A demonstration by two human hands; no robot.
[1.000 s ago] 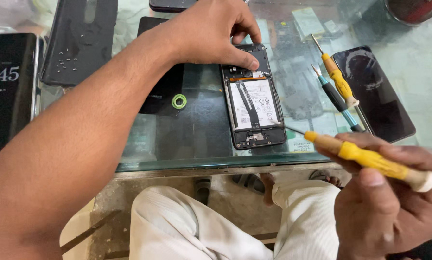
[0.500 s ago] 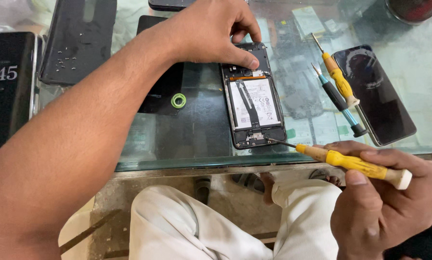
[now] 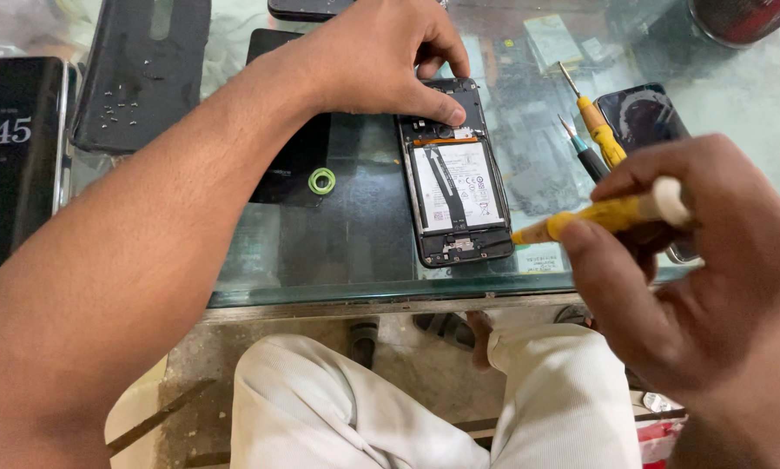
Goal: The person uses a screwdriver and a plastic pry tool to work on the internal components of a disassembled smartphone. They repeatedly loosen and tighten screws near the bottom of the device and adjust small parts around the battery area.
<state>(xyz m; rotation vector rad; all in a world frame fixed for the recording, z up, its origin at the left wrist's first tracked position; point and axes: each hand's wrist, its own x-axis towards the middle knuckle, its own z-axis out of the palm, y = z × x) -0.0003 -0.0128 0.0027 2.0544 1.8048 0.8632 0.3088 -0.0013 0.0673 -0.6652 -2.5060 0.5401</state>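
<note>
An opened phone (image 3: 456, 187) lies back-up on the glass table (image 3: 347, 252), its white battery and dark flex cable exposed. My left hand (image 3: 381, 56) reaches across from the left and presses its fingertips on the phone's upper end. My right hand (image 3: 703, 260) is shut on a yellow-handled screwdriver (image 3: 611, 214), held just right of the phone's lower end, its tip pointing left toward the phone's bottom edge. The tip itself is hard to make out.
Two more screwdrivers, one yellow (image 3: 594, 117) and one dark with a teal collar (image 3: 585, 152), lie right of the phone beside another dark phone (image 3: 646, 117). A small green ring (image 3: 322, 181) sits left. A black back cover (image 3: 138, 74) and a lit phone (image 3: 12, 156) lie far left.
My right hand has swung upward and closer to the camera with the yellow screwdriver, now holding it more level beside the phone's lower right. My left hand stays on the phone's top.
</note>
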